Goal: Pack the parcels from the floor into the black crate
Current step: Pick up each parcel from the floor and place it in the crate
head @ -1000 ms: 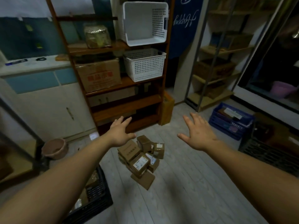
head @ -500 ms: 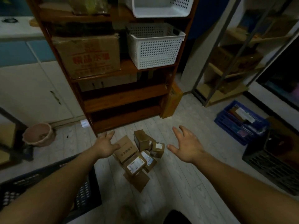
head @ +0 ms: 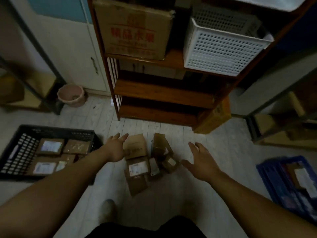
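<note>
Parcels (head: pixel 138 168) first: I count six brown cardboard ones in a loose heap on the pale plank floor (head: pixel 171 206), right in front of the wooden shelf unit (head: pixel 163 91). It's blurry, so six is my best count. At least three show white labels, one stands on end at the back, and a flat one sticks out at the near edge. About five more parcels already lie inside the black crate (head: pixel 51 130), which sits on the floor left of the heap, near it but not touching.

Two hands, both wide open with fingers spread, neither gripping anything. The left hand (head: pixel 115 150) is at the heap's left edge, over the big flat box at the back left. Can't tell if it's actually touching the cardboard. The right hand (head: pixel 200 163) is just right of the heap, palm down above bare floor, apart from the nearest small parcel.

Other stuff:
- One blue crate (head: pixel 267 170) at far right, with something labelled in it.
- One pink bucket (head: pixel 72 95) by the white cabinet (head: pixel 72 48).
- One big cardboard box (head: pixel 133 31) with red print on the shelf.
- One white perforated basket (head: pixel 223 48) beside it, plus the corner of a second white basket (head: pixel 281 3) above.
- One yellowish box (head: pixel 212 117) leaning at the shelf unit's right foot.
</note>
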The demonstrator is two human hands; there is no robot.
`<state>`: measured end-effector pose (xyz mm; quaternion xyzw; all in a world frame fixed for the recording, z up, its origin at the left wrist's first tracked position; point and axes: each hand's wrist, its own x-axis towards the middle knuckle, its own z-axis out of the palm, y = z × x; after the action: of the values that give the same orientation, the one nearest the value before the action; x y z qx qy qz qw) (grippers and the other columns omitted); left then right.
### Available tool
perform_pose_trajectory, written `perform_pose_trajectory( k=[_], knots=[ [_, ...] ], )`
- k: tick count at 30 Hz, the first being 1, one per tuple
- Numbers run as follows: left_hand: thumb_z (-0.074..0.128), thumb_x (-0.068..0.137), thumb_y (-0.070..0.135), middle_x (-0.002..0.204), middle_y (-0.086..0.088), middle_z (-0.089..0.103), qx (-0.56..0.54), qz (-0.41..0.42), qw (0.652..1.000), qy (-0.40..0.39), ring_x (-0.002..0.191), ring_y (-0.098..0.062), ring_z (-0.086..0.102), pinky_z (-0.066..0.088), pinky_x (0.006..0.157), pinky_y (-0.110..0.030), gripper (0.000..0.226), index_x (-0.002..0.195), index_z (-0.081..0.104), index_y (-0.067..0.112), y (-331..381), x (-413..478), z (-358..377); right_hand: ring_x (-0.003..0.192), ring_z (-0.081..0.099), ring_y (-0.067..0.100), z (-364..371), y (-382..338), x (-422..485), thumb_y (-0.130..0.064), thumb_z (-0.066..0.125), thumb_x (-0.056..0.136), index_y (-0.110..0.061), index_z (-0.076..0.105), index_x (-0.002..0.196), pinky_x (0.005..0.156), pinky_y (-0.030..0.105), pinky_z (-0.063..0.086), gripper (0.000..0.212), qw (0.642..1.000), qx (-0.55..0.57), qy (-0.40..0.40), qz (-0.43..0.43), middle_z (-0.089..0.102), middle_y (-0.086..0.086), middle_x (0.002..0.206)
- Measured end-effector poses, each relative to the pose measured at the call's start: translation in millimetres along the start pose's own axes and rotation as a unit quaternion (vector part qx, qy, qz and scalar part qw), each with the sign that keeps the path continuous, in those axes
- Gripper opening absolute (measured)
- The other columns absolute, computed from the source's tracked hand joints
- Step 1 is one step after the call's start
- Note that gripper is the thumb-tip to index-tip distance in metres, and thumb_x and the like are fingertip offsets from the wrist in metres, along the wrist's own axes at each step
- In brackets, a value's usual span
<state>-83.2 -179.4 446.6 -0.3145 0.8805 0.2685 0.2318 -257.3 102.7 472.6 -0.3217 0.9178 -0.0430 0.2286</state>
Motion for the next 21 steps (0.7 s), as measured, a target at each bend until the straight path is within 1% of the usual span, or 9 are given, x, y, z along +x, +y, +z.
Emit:
perform_pose_trajectory(
  k=[3,6,7,9,11,14,17,19,21],
  knots=[
    [0.047,0.092,0.050,0.158,-0.013,0.002,-0.022,-0.015,1.000,0.010,0.145,-0.029,0.003,0.006,0.115,-0.036,0.080,0.150,0.001,0.018,55,6,35,0.144,0.014,0.028,-1,48,28,-0.064,0.050,0.085,-0.028,0.011,0.151,0.112,0.042,0.023,0.083,0.999,-0.003,-0.032,-0.039,0.010,0.005,0.159],
    [0.047,0.093,0.047,0.158,-0.011,0.003,-0.059,-0.051,0.997,-0.018,0.145,-0.028,0.002,0.007,0.115,-0.035,0.078,0.150,0.002,0.016,105,20,81,0.142,0.018,0.030,1,106,55,-0.062,0.049,0.087,-0.024,0.012,0.151,0.112,0.043,0.027,0.083,0.997,-0.006,-0.056,-0.048,0.013,0.008,0.158],
    [0.049,0.093,0.045,0.158,-0.012,0.006,-0.067,-0.053,0.996,-0.031,0.145,-0.029,0.005,0.010,0.116,-0.037,0.078,0.150,0.005,0.016,117,26,97,0.142,0.018,0.030,5,124,63,-0.060,0.049,0.088,-0.023,0.011,0.151,0.112,0.044,0.027,0.082,0.997,-0.006,-0.063,-0.047,0.014,0.009,0.158],
    [0.054,0.090,0.044,0.155,-0.014,0.020,-0.064,-0.022,0.996,-0.050,0.141,-0.031,0.018,0.020,0.114,-0.040,0.076,0.149,0.015,0.014,137,42,131,0.143,0.016,0.030,20,155,80,-0.057,0.048,0.089,-0.023,0.009,0.152,0.112,0.045,0.027,0.081,0.997,0.004,-0.077,-0.033,0.011,0.010,0.158],
    [0.056,0.089,0.044,0.152,-0.011,0.026,-0.071,-0.001,0.995,-0.064,0.138,-0.029,0.025,0.025,0.112,-0.041,0.075,0.149,0.018,0.016,151,61,165,0.144,0.014,0.030,45,178,97,-0.056,0.048,0.090,-0.025,0.008,0.152,0.113,0.046,0.027,0.080,0.996,0.027,-0.083,-0.015,0.009,0.009,0.159],
    [0.054,0.090,0.042,0.152,-0.012,0.025,-0.075,-0.017,0.993,-0.090,0.137,-0.031,0.027,0.027,0.111,-0.041,0.075,0.150,0.014,0.019,155,106,219,0.144,0.012,0.030,99,202,129,-0.056,0.049,0.090,-0.025,0.007,0.152,0.113,0.046,0.025,0.081,0.995,0.042,-0.086,-0.007,0.008,0.009,0.159],
    [0.057,0.089,0.043,0.153,-0.011,0.023,-0.117,-0.026,0.988,-0.095,0.137,-0.032,0.029,0.029,0.110,-0.044,0.078,0.150,0.014,0.020,145,164,277,0.142,0.016,0.031,174,222,167,-0.059,0.051,0.087,-0.025,0.007,0.151,0.110,0.044,0.027,0.085,0.995,0.053,-0.080,-0.027,0.011,0.009,0.158],
    [0.061,0.088,0.037,0.155,-0.011,0.020,-0.118,-0.011,0.990,-0.080,0.139,-0.032,0.025,0.027,0.112,-0.042,0.081,0.150,0.013,0.018,133,206,315,0.142,0.018,0.031,232,231,195,-0.060,0.055,0.084,-0.026,0.008,0.151,0.110,0.045,0.030,0.088,0.993,0.062,-0.089,-0.053,0.013,0.008,0.157],
    [0.066,0.084,0.026,0.153,-0.014,0.022,-0.122,0.000,0.992,-0.033,0.139,-0.032,0.025,0.025,0.113,-0.034,0.083,0.149,0.017,0.013,119,246,350,0.142,0.018,0.031,292,237,222,-0.061,0.060,0.080,-0.027,0.007,0.150,0.110,0.048,0.031,0.095,0.989,0.073,-0.106,-0.072,0.012,0.007,0.157]
  ],
)
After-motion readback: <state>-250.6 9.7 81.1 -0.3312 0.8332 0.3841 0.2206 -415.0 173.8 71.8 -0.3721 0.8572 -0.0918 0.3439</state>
